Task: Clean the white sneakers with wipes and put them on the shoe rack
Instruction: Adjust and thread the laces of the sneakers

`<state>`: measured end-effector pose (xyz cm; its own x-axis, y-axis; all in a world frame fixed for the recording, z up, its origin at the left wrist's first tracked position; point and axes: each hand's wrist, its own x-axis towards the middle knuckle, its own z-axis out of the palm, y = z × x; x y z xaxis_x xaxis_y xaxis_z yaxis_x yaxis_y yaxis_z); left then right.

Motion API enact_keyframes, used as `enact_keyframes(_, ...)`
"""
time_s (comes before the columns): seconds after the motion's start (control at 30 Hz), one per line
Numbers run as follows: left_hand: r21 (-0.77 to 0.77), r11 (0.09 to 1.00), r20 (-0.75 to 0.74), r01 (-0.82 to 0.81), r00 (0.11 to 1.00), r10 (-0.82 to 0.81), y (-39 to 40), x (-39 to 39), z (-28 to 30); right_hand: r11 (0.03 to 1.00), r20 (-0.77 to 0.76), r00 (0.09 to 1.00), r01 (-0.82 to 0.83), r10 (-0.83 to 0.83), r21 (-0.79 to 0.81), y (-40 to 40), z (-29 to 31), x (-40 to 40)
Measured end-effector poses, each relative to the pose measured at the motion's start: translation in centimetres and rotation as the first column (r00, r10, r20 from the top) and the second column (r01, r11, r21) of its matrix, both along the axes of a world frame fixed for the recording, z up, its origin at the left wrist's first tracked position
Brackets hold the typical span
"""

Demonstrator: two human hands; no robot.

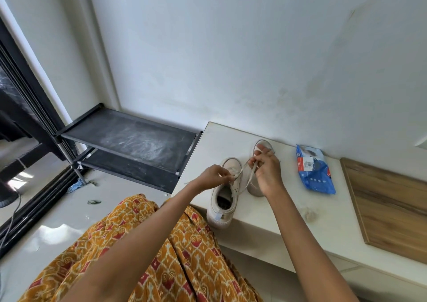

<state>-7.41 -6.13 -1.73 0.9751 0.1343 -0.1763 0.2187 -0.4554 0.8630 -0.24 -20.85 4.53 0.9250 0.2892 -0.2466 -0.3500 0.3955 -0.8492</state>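
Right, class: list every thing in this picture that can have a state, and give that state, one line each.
Left sneaker: upright on the ledge, laces being handled.
Right sneaker: upright beside it, partly hidden.
Laces: pulled taut between both hands.
Left hand: pinches a lace.
Right hand: pinches a lace.
Wipes pack: lying flat; flap state unclear.
Shoe rack: dusty top shelf, no shoes.
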Motion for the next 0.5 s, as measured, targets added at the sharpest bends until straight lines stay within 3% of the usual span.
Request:
enact_keyframes(0.1,-0.136,0.989,-0.051,-0.065,0.997,0.059,-0.4,-0.1,0.4,0.998,0.144,0.989,0.026,-0.017,-0.060,-0.2,0.5,0.4)
enact_keyframes(0.17,-0.107,0.994,-0.084,-0.014,0.996,0.005,-0.6,0.0,0.7,0.957,0.317,0.946,0.027,0.069,-0.288,-0.4,0.0,0.6)
enact_keyframes(0.2,-0.088,0.996,-0.105,0.023,0.994,-0.033,-0.6,0.1,0.8,0.881,0.425,0.887,0.044,0.182,-0.471,-0.6,-0.5,0.8)
enact_keyframes(0.23,-0.072,0.996,-0.126,0.056,0.990,-0.065,-0.7,0.2,1.2,0.744,0.503,0.786,0.085,0.359,-0.663,-0.8,-1.2,1.0)
enact_keyframes(0.3,-0.055,0.993,-0.167,0.102,0.980,-0.110,-0.7,0.4,1.7,0.422,0.452,0.596,0.200,0.664,-0.884,-1.3,-2.7,1.2)
enact_keyframes(0.37,-0.056,0.991,-0.187,0.124,0.973,-0.132,-0.7,0.5,1.9,0.290,0.370,0.525,0.230,0.766,-0.929,-1.9,-4.1,1.0)
enact_keyframes(0.5,-0.080,0.989,-0.188,0.121,0.973,-0.134,-0.7,0.4,1.5,0.244,0.422,0.464,0.396,0.779,-0.885,-2.4,-5.1,0.0)
